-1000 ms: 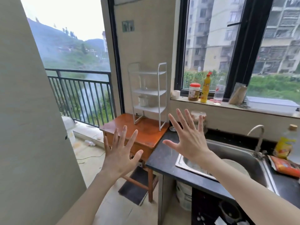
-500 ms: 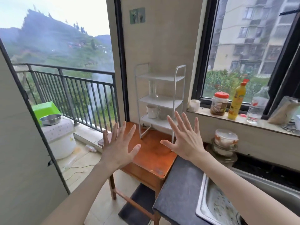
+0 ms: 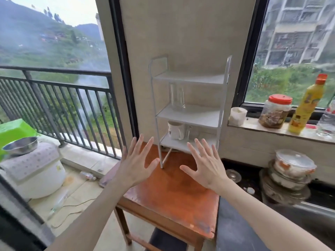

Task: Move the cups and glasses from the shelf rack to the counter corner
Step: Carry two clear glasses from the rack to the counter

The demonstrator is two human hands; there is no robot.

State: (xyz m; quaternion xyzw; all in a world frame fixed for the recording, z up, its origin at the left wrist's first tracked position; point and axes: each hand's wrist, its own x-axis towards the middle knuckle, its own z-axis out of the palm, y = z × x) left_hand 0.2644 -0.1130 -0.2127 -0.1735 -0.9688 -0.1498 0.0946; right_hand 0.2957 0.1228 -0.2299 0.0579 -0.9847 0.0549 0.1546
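White mug [image 3: 175,130] sits just beyond right fingers [image 3: 199,149], seemingly untouched.

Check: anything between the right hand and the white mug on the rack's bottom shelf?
Nothing visible. The right hand hovers open in front of the rack, and the white mug stands at the open front of the bottom shelf, a clear glass mug beside it.

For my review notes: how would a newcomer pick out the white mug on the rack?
Find the white three-tier rack standing on the orange wooden table. On its lowest tier, at the left, stands the white mug. It is opaque with a handle, unlike the clear glass beside it.
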